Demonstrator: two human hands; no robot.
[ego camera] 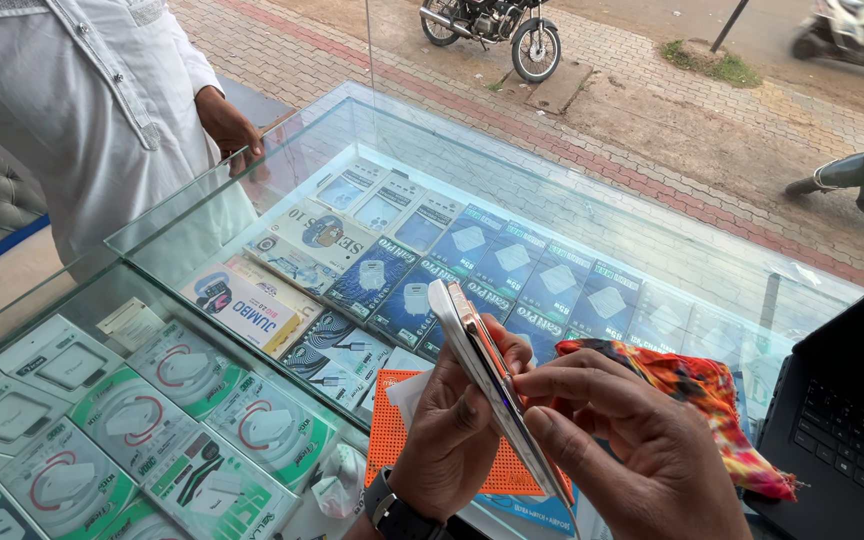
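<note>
both hands hold a slim phone [482, 375] edge-up over the glass desk [592, 215]: left hand [452, 430] fingers gripping it, right hand [632, 440] fingers pinching its edge. a loose grip could drop it onto the glass.

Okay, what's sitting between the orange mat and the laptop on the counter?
In the head view, a crumpled red, orange and yellow cloth lies on the glass counter between the orange mat and the black laptop.

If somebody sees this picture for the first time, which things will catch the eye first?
At bottom centre, the left hand holds a slim phone edge-on while the right hand touches its side. Beneath lies an orange mat on the glass counter, with a bright patterned cloth to the right.
</note>
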